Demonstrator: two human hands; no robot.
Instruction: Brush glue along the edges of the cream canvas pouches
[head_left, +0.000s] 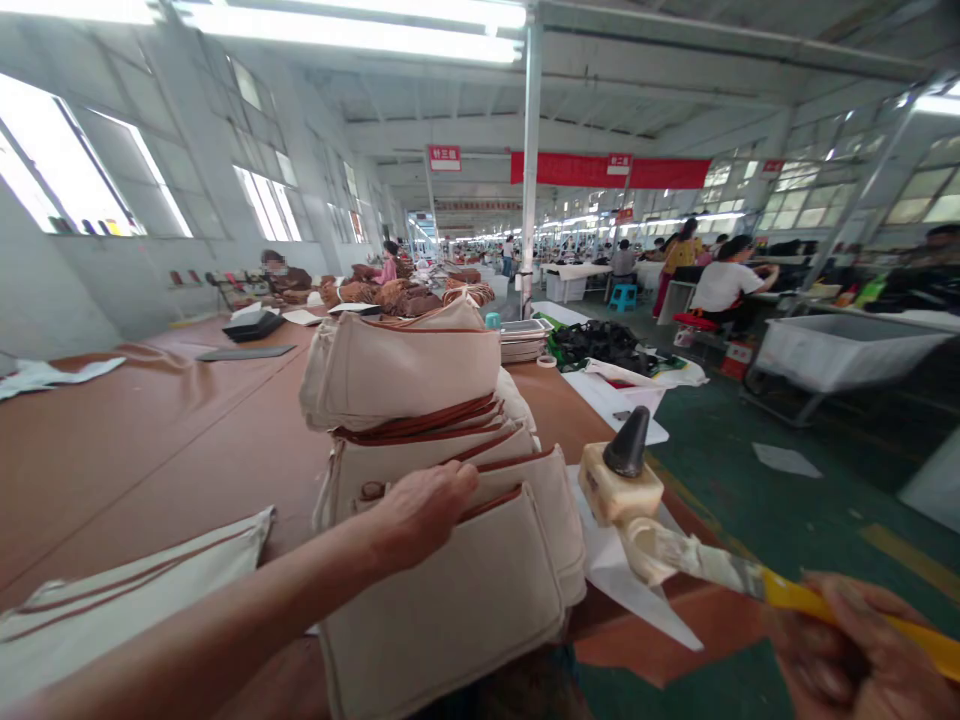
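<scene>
Left hand point(420, 515) lies open on canvas bags point(442, 610) — right hand point(847, 650) grips a yellow-handled brush point(795, 600).

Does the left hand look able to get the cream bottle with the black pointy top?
Probably yes. The left hand lies on the brown-trimmed cream canvas bags, and the black-topped cream bottle stands just beside them, with only the bags' edge between.

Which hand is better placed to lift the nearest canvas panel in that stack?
Probably the left: the left hand already rests on the stack of brown-trimmed canvas panels, while the right hand grips a yellow-handled brush off to the side.
</scene>
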